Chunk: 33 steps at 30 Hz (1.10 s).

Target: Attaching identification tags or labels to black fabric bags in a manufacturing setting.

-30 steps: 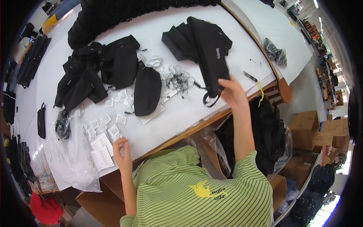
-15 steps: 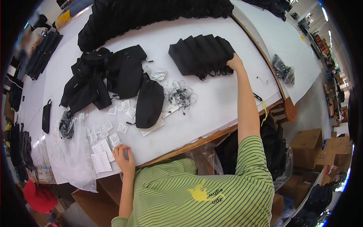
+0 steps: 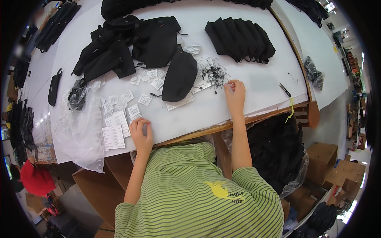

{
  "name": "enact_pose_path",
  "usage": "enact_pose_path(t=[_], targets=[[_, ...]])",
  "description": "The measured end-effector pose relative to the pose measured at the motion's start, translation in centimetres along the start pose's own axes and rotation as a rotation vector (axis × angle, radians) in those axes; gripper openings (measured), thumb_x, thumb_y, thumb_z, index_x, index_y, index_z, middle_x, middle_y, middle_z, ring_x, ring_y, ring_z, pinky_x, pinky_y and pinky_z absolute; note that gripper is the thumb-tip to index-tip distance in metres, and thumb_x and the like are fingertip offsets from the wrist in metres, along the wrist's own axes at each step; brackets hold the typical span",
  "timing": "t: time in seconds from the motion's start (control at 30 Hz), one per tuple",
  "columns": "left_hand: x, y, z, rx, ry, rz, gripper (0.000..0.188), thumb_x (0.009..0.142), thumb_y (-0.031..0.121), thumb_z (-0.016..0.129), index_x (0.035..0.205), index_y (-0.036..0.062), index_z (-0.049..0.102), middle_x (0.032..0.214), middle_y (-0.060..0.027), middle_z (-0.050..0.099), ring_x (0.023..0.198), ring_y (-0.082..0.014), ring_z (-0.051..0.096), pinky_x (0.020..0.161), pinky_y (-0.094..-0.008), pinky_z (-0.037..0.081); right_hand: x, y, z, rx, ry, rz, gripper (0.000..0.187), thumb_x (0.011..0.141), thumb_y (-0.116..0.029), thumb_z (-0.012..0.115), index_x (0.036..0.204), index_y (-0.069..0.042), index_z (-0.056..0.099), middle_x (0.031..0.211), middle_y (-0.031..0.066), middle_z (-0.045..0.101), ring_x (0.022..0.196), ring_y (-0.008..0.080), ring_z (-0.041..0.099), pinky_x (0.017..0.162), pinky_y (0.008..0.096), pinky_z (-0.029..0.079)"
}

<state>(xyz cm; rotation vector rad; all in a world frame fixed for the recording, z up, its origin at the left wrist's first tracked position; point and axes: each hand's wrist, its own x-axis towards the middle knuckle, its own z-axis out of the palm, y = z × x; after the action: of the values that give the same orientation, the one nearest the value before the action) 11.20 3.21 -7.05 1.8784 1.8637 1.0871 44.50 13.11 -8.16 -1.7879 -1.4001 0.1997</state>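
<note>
- Reaching forward, the person's right hand (image 3: 235, 93) rests its fingertips at the edge of a tangle of thin black cords (image 3: 214, 73) on the white table (image 3: 254, 85); the fingers look pinched together, but whether a cord is caught between them cannot be told.
- The left hand (image 3: 141, 133) lies flat, fingers loosely curled and holding nothing, at the near edge beside a stack of white paper tags (image 3: 115, 129).
- Judging from this, picking one cord cleanly calls for a light pinch on a single loose end and a slow, low pull, so the rest of the wiry tangle does not drag along.
- An oval black fabric pouch (image 3: 180, 77), soft and matte, lies just left of the cords.
- More small white tags (image 3: 137, 93), flat and rectangular, are scattered to its left.
- A neat row of folded black pouches (image 3: 240, 39) sits far right.
- Crinkled clear plastic bags (image 3: 81, 131) hang over the near left edge.
</note>
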Motion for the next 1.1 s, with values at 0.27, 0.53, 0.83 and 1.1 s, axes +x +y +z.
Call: enact_pose_path(t=[0.27,0.53,0.83,1.1], targets=[[-0.5,-0.8,-0.5,-0.027,-0.035,0.009,0.009,0.080,0.000,0.056,0.087,0.0050,0.059,0.098,-0.0086,0.056,0.094,-0.0293,0.048,0.084,-0.0371,0.038,1.4,-0.4,-1.7,0.036,-0.113,0.003,0.012,0.079,-0.011,0.067,0.081,-0.003,0.059,0.083,0.0080,0.055,0.068,0.0228,0.054,0.066,0.0336,0.044],[0.5,-3.1,-7.3,0.146,0.171,-0.158,0.031,0.081,0.010,0.064,0.108,-0.0004,0.053,0.115,-0.0133,0.053,0.113,-0.0314,0.044,0.096,-0.0423,0.034,1.4,-0.6,-1.8,-0.108,-0.290,-0.085,0.013,0.076,-0.014,0.069,0.081,-0.006,0.061,0.086,0.0080,0.056,0.068,0.0254,0.056,0.067,0.0356,0.045],[-2.6,-6.8,-10.7,0.377,-0.134,-0.250,0.063,0.080,0.022,0.068,0.133,0.0008,0.041,0.137,-0.0197,0.039,0.125,-0.0370,0.036,0.105,-0.0435,0.030,6.2,-0.4,-6.3,-0.276,-0.609,0.035,0.017,0.072,-0.016,0.068,0.081,-0.002,0.069,0.079,0.0155,0.067,0.077,0.0297,0.064,0.071,0.0358,0.050],[-0.7,-5.3,-12.4,0.155,-0.020,-0.568,0.023,0.091,0.013,0.058,0.108,0.0004,0.065,0.104,-0.0148,0.067,0.092,-0.0294,0.062,0.084,-0.0358,0.047,4.7,3.3,-9.0,-0.537,-0.614,0.127,0.016,0.073,-0.018,0.066,0.080,-0.003,0.067,0.082,0.0145,0.067,0.078,0.0292,0.063,0.070,0.0361,0.049]])
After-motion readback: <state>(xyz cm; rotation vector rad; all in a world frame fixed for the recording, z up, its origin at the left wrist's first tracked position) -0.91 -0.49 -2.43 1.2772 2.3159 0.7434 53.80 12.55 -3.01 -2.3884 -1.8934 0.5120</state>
